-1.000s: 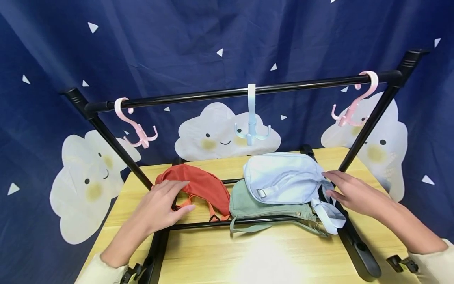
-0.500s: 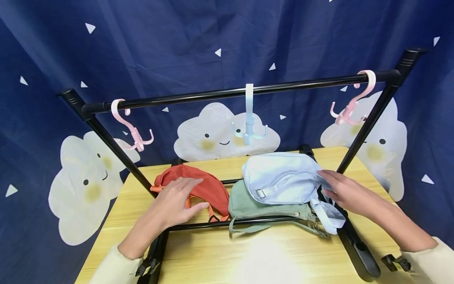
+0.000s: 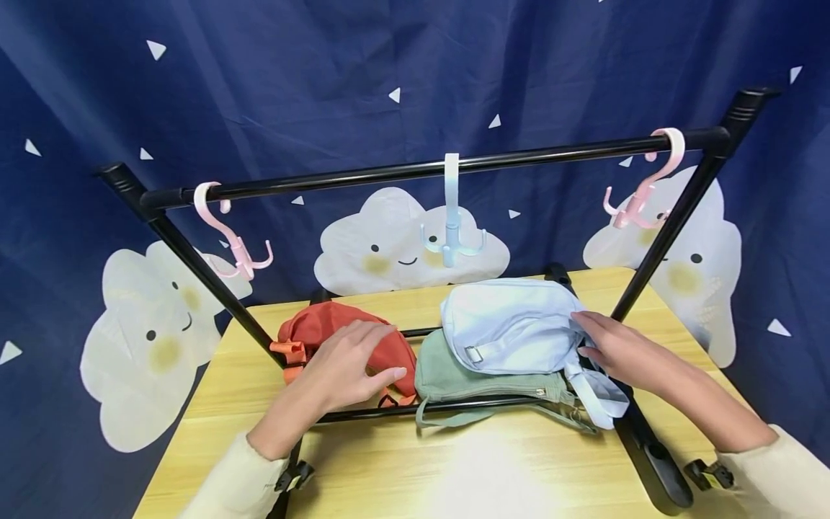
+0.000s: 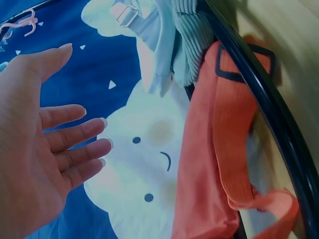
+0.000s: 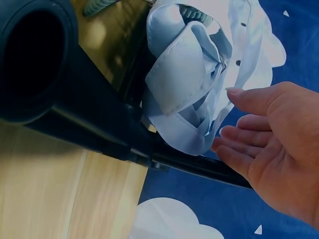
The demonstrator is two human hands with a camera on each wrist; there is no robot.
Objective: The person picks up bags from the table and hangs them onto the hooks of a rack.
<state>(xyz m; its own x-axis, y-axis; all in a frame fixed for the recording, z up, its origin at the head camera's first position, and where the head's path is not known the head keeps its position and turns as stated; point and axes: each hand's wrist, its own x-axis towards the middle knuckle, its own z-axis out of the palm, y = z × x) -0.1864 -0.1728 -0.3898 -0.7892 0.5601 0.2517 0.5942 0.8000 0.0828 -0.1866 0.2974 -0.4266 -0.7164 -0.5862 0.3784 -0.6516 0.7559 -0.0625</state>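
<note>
My left hand (image 3: 353, 364) hovers over the red waist bag (image 3: 320, 322), fingers relaxed and spread. The left wrist view shows its palm apart from the bag, with the orange strap (image 4: 232, 154) and its black buckle beyond the fingers. My right hand (image 3: 625, 353) is at the right end of the light blue bag (image 3: 506, 317). Its fingertips are right beside the loose light blue strap (image 5: 174, 74), and nothing shows between thumb and fingers. Under the light blue bag lies a green bag (image 3: 447, 367), partly covered, its zipper facing front.
A black rack stands on the wooden table (image 3: 376, 468). From its top bar (image 3: 363, 174) hang a pink hook (image 3: 236, 249) at left, a blue hook (image 3: 452, 223) mid-bar and another pink hook (image 3: 638, 202) at right. Behind is a blue curtain (image 3: 292, 86) with clouds.
My left hand has moved right across the red waist bag, uncovering the orange strap at its left end. My right hand has shifted slightly left toward the light blue bag. The bags stay put.
</note>
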